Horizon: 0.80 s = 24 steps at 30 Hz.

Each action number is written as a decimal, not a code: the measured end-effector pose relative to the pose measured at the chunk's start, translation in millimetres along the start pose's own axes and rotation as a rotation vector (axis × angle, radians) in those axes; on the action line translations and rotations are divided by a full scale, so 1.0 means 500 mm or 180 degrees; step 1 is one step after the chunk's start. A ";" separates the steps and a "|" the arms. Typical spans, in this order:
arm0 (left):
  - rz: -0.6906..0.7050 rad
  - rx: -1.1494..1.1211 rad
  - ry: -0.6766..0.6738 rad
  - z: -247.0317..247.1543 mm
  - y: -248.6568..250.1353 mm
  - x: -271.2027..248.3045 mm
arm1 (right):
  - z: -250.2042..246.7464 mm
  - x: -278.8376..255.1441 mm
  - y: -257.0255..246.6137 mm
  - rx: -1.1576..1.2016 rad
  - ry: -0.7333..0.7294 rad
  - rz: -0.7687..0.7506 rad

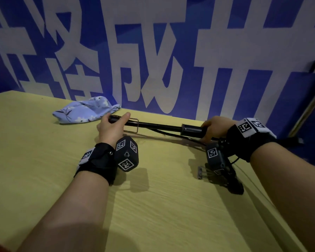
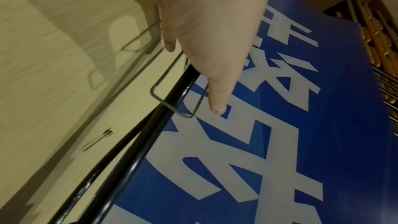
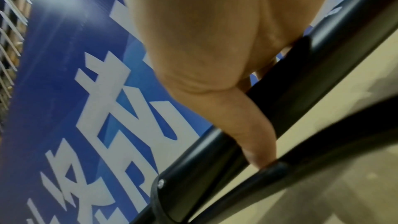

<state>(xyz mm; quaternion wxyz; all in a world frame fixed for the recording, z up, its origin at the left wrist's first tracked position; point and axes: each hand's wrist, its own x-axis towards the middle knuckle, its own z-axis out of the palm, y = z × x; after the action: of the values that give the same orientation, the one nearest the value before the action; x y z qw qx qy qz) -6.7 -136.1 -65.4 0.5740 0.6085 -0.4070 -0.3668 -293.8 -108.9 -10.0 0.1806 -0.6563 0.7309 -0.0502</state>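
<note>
The left hand (image 1: pixel 113 128) is wrapped over one end of the pump (image 1: pixel 160 126), thumb lying along its top. The right hand (image 1: pixel 215 127) is curled round the thicker sleeve at the pump's other end, fingers under it in the right wrist view. So both hands are clamped on the pump, set wide apart. The pump hangs roughly level, lifted clear of the bench (image 1: pixel 153 206), judging by the shadows below it. It looks like a stiff, smooth tube, probably light enough for one hand, but long. A hold at each end, as here, should keep it from swinging, and the glossy shaft between looks the slipperiest place to grip. The wire foot (image 2: pixel 172 98) at the pump's left end is thin and may flap or catch a finger. The hose (image 1: pixel 180 137) under the pump is limp and will trail. Counted: one pump, one wire foot, one hose. There is one needle (image 2: pixel 98 140) on the bench beneath the pump, small and likely to roll. One floral cloth (image 1: pixel 84 110) lies beyond the pump's left end, and one blue banner (image 1: pixel 171 51) stands behind the pump.
</note>
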 end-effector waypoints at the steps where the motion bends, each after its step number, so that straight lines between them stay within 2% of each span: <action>1: 0.0073 -0.0041 0.0062 0.001 0.006 -0.002 | -0.002 -0.004 -0.006 0.0016 0.0101 -0.0036; 4: 0.0150 -0.0048 0.0191 0.002 0.010 -0.009 | -0.010 -0.018 -0.025 -0.0027 0.0310 -0.0194; 10: -0.0037 -0.0395 0.0492 -0.016 0.004 -0.016 | -0.019 -0.034 -0.062 -0.0097 0.0755 -0.0335; 14: 0.0078 -0.0869 0.0540 -0.026 0.010 -0.019 | -0.008 -0.032 -0.069 0.0086 0.0759 -0.0447; 18: 0.0188 -0.0963 0.0723 -0.031 0.015 -0.024 | -0.004 -0.034 -0.054 0.0325 0.0765 -0.0514; 24: 0.0316 -0.0795 0.0352 -0.001 0.022 -0.045 | 0.012 -0.023 -0.060 0.0498 0.0529 -0.0616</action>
<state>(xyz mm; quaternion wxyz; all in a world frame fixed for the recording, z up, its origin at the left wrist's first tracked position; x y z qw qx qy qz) -15.9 -115.2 -55.1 0.6843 0.5307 -0.3555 -0.3516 -262.7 -100.7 -3.8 0.1643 -0.7012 0.6705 -0.1783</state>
